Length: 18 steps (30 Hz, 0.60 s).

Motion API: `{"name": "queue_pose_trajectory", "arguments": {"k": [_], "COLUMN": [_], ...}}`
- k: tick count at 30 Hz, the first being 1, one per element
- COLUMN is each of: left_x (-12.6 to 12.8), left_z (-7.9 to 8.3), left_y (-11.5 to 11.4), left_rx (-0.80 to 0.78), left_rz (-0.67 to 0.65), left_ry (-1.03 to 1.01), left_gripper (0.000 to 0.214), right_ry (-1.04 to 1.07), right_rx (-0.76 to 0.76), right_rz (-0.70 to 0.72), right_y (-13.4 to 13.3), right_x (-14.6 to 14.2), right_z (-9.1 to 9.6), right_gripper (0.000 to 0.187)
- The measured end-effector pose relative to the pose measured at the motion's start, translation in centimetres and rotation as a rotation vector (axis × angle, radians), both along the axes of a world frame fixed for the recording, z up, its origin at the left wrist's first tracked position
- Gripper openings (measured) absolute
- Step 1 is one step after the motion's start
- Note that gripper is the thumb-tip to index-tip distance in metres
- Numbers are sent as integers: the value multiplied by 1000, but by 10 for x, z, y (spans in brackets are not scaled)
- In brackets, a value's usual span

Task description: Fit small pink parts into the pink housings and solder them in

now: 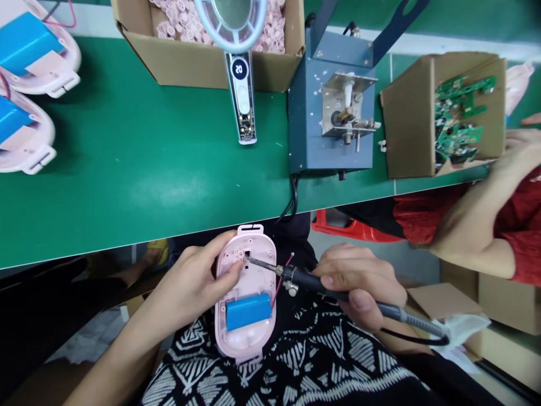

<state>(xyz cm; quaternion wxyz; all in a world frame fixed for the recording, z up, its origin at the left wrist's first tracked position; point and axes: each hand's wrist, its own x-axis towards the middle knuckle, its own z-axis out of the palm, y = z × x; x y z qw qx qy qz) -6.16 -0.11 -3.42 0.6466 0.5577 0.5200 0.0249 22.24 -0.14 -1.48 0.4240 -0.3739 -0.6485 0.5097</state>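
Iron [304, 277] snug in my R hand [366, 276], tip [261, 264] at 12 o'clock inside the pink shell [257, 283] over my lap [319, 352], L hand [200, 281] clamping its 10 o'clock side, blue batt [248, 312] sitting at 6.

A long green workbench [147, 152] stretches before me, soft light [158, 194] glaring off its top and a pale strip [97, 23] running along its far side, while to my right a red stool [359, 230] and cardboard boxes [509, 301] crowd the grey floor [422, 260]
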Motion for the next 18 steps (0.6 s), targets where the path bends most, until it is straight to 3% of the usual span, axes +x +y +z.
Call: {"name": "queue_pose_trajectory", "arguments": {"k": [18], "left_x": [-3], "left_z": [0], "left_y": [-2], "left_rx": [0], "left_rz": [-2], "left_ry": [-13], "left_gripper": [41], "right_ry": [69], "right_rx": [-14], "right_rz": [-61], "right_y": [-10], "right_x": [1], "right_z": [-12], "right_gripper": [25]}}
